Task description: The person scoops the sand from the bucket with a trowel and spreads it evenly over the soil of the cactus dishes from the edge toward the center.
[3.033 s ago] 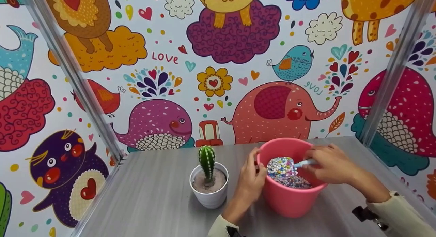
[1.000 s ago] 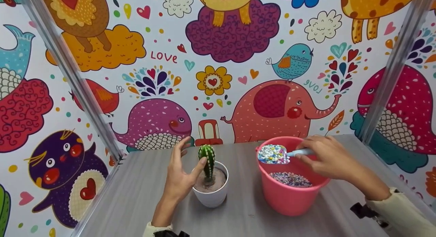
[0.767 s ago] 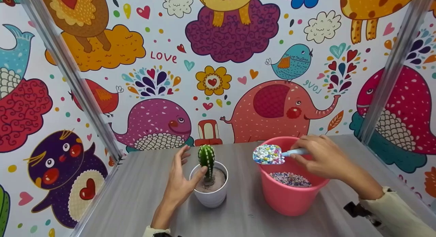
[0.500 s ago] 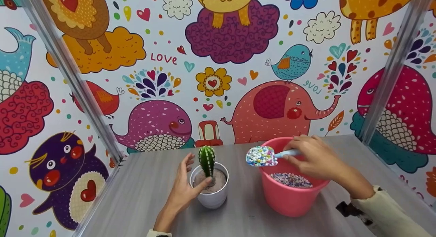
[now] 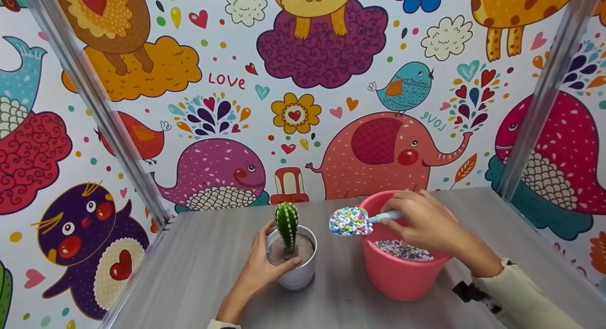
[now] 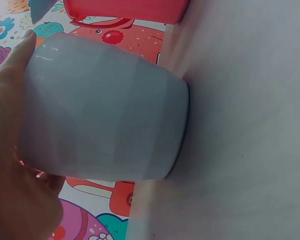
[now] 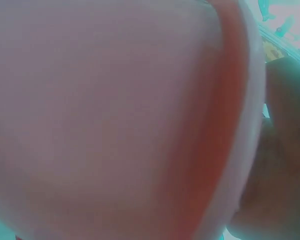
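My left hand (image 5: 265, 262) holds the white flowerpot (image 5: 298, 276) by its left side, thumb in front and fingers behind. In the left wrist view the pot (image 6: 105, 110) stands on the table with the hand round its upper part. A green ribbed cactus (image 5: 287, 225) rises from the pot's pale sandy fill. My right hand (image 5: 423, 222) grips the light blue handle (image 5: 386, 217) of a small scoop. Heaped in the scoop are multicoloured pebbles (image 5: 351, 221), level, between pot and bucket. Under the right hand is a pink bucket (image 5: 402, 279) with more pebbles (image 5: 405, 250) inside.
The grey table (image 5: 199, 253) is bounded at the back by a wall printed with cartoon animals (image 5: 378, 154). Metal posts (image 5: 104, 106) stand at the left and right corners. The bucket's wall (image 7: 100, 120) fills most of the right wrist view.
My left hand went from the bucket's rim to the cactus pot and now holds it. My right hand lifted the loaded scoop out of the bucket and moved it left past the rim.
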### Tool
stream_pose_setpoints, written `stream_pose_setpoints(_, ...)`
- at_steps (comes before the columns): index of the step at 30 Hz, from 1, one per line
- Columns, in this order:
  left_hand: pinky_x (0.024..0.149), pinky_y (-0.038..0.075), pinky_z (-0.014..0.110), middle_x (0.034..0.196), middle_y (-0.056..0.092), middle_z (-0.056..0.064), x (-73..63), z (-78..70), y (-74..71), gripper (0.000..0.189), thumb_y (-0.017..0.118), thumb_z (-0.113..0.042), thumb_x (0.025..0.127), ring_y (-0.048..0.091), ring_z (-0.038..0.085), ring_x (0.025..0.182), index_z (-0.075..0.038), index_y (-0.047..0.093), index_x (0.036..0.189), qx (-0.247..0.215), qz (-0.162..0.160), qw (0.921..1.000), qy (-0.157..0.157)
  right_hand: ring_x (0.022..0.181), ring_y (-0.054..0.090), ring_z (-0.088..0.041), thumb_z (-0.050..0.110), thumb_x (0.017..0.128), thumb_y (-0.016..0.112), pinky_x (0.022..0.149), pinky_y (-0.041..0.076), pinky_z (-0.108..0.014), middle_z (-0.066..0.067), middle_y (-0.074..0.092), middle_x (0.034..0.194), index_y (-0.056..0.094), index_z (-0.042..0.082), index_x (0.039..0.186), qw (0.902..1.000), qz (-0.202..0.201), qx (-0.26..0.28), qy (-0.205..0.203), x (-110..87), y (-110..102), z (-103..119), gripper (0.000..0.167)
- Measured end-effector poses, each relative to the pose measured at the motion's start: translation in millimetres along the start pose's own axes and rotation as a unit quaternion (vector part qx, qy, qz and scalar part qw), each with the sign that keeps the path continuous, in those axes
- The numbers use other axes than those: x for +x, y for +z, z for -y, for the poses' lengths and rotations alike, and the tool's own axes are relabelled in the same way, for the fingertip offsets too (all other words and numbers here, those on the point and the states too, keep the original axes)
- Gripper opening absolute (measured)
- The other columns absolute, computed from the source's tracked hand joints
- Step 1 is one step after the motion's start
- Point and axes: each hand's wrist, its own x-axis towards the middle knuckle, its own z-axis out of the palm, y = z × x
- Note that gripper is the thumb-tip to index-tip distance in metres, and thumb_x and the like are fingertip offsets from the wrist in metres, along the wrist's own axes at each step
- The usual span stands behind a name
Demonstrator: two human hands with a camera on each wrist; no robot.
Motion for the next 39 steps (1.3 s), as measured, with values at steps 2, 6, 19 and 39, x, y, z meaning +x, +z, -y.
stream_pose_setpoints(2, 0.126, 0.030, 0.075, 0.168, 0.038, 0.007, -0.5, 0.3, 0.0, 0.113, 0.092, -0.057, 0.079, 0.036, 0.037, 0.160, -0.029, 0.028, 0.167, -0.004, 0.003, 0.9999, -0.010, 0.108, 0.065, -0.017, 0.035, 0.093, 0.085, 0.098, 0.051, -0.055, 0.009, 0.076, 0.105, 0.080, 0.024, 0.107, 1.0000, -0.004, -0.003, -0.006, 2.0, 2.1, 2.4, 0.019)
stream_pose_setpoints(6, 0.126, 0.030, 0.075, 0.168, 0.036, 0.005, -0.7, 0.6, 0.4, 0.112, 0.093, -0.055, 0.079, 0.034, 0.037, 0.161, -0.028, 0.028, 0.167, -0.008, 0.002, 0.9998, -0.015, 0.109, 0.067, -0.017, 0.034, 0.091, 0.087, 0.101, 0.052, -0.059, 0.009, 0.076, 0.104, 0.081, 0.024, 0.106, 0.9999, -0.010, -0.001, -0.010, 5.5, 5.2, 7.2, 0.019)
stream_pose_setpoints(19, 0.127, 0.031, 0.071, 0.164, 0.041, 0.010, 3.0, 1.9, 1.4, 0.112, 0.095, -0.052, 0.079, 0.038, 0.036, 0.158, -0.024, 0.031, 0.167, -0.013, 0.000, 0.9999, -0.001, 0.127, 0.067, -0.027, 0.031, 0.090, 0.088, 0.117, 0.045, -0.066, 0.005, 0.079, 0.117, 0.082, 0.025, 0.113, 0.9997, 0.003, 0.020, -0.016, 17.5, 16.1, 23.8, 0.025)
stream_pose_setpoints(39, 0.123, 0.039, 0.070, 0.162, 0.041, 0.013, -1.5, 6.0, -6.2, 0.116, 0.095, -0.056, 0.076, 0.042, 0.039, 0.153, -0.021, 0.031, 0.166, 0.030, 0.029, 0.9981, 0.045, 0.094, 0.056, -0.015, 0.027, 0.086, 0.090, 0.088, 0.052, -0.041, 0.003, 0.068, 0.096, 0.081, 0.016, 0.094, 0.9977, -0.019, -0.036, -0.055, 32.8, 41.6, 49.2, 0.017)
